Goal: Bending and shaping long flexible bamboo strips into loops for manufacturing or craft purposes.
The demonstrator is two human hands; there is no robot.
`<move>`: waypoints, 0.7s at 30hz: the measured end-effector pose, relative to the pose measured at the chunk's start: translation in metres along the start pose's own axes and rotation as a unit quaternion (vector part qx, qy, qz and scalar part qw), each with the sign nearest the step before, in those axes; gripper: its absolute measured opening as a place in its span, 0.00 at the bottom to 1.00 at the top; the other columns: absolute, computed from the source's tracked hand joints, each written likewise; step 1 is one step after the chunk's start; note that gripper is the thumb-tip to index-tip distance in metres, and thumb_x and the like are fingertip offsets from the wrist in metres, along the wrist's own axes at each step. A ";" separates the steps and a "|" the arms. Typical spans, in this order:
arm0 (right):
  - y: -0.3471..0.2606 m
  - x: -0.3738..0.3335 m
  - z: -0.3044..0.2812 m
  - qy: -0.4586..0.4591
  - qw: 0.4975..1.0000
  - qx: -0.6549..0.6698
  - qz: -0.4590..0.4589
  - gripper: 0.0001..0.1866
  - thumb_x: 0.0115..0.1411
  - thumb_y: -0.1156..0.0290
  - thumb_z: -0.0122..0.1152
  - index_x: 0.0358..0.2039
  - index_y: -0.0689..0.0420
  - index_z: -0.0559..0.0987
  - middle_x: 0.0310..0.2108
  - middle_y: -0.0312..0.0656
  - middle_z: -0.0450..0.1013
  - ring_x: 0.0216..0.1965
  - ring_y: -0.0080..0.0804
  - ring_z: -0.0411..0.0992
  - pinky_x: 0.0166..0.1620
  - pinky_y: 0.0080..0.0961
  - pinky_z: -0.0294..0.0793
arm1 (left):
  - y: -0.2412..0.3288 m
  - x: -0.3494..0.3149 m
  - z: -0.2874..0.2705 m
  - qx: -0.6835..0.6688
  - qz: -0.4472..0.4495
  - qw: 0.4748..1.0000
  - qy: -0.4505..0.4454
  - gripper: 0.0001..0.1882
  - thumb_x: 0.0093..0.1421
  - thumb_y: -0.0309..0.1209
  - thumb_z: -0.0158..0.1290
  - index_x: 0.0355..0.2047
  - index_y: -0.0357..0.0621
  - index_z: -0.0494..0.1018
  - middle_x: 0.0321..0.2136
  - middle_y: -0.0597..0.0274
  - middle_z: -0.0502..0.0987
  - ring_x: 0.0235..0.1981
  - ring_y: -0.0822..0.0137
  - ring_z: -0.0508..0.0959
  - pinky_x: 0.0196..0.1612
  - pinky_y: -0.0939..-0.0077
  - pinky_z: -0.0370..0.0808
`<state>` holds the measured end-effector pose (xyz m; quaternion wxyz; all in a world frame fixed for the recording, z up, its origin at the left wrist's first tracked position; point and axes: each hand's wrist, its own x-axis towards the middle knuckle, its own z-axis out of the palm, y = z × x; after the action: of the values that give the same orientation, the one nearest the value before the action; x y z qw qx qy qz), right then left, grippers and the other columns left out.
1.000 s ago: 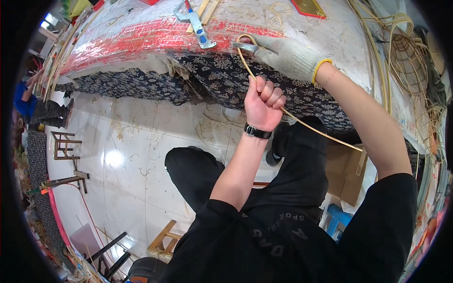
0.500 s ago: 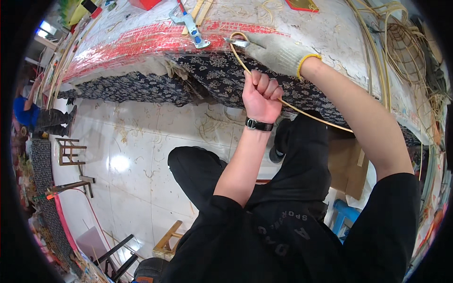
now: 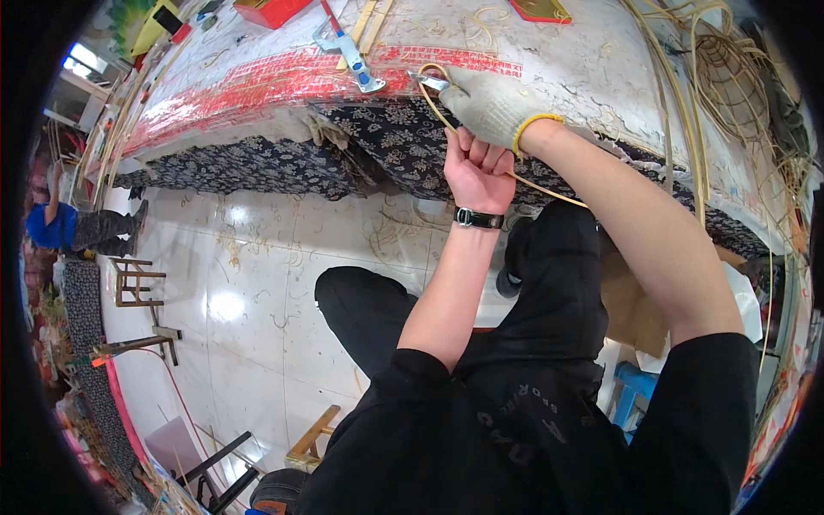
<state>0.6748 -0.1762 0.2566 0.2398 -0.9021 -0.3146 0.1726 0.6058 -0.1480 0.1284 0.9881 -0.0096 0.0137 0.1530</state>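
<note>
My left hand, bare with a dark watch at the wrist, is closed around a thin, pale strip of bamboo or cane. Above it, at the table's near edge, the strip bends into a small loop. My right hand wears a whitish knit glove with a yellow cuff and grips a small metal blade, whose handle is hidden. The blade lies against the strip by the loop. Rightward from my left hand, the strip runs down behind my right forearm toward my knee.
A blue-and-grey metal tool and flat wooden slats lie on the plastic-covered table. Farther back is a red box. Long strips and a woven frame sit at right. Shavings litter the floor; a person in blue is far left.
My gloved right hand and forearm have come left and nearer to my left hand. Less of the strip's trailing length shows beside my right forearm. My left hand keeps its grip.
</note>
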 end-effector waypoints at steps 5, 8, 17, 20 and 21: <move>-0.003 0.001 0.000 -0.015 0.998 0.026 0.052 0.19 0.67 0.58 0.43 0.48 0.53 0.77 0.31 0.47 0.81 0.31 0.45 0.81 0.38 0.40 0.81 | -0.003 -0.001 0.004 0.008 -0.001 0.999 0.043 0.20 0.74 0.49 0.39 0.24 0.59 0.60 0.14 0.80 0.52 0.14 0.78 0.48 0.18 0.80 0.50; -0.003 0.003 0.005 -0.044 0.994 0.050 0.082 0.19 0.67 0.57 0.43 0.48 0.52 0.77 0.32 0.48 0.81 0.31 0.45 0.81 0.37 0.42 0.82 | -0.001 -0.002 0.003 0.021 0.002 0.998 0.056 0.20 0.74 0.49 0.39 0.24 0.59 0.60 0.14 0.81 0.54 0.14 0.78 0.50 0.18 0.80 0.52; 0.002 0.005 0.022 0.067 0.995 0.030 0.060 0.19 0.69 0.57 0.41 0.52 0.50 0.74 0.19 0.41 0.77 0.16 0.37 0.76 0.20 0.35 0.78 | -0.007 0.000 0.014 0.047 0.035 0.991 0.116 0.20 0.74 0.50 0.40 0.24 0.60 0.60 0.14 0.81 0.56 0.14 0.79 0.54 0.17 0.81 0.53; 0.008 0.007 0.024 0.073 0.995 0.037 0.057 0.19 0.69 0.58 0.41 0.53 0.50 0.73 0.19 0.41 0.76 0.16 0.37 0.76 0.19 0.35 0.78 | -0.007 0.000 0.010 0.049 0.032 0.993 0.102 0.20 0.73 0.51 0.40 0.24 0.60 0.60 0.14 0.81 0.53 0.14 0.79 0.52 0.17 0.81 0.52; 0.008 0.006 0.025 0.074 0.994 0.058 0.056 0.19 0.69 0.58 0.40 0.53 0.50 0.73 0.19 0.41 0.76 0.15 0.37 0.76 0.19 0.35 0.78 | -0.005 -0.001 0.009 0.047 0.029 0.994 0.090 0.20 0.73 0.51 0.40 0.25 0.60 0.60 0.14 0.81 0.53 0.14 0.79 0.52 0.17 0.80 0.52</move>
<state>0.6712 -0.1698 0.2304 0.3046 -0.9129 -0.2346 0.1369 0.6065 -0.1534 0.1375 0.9774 0.0238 0.1099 0.1791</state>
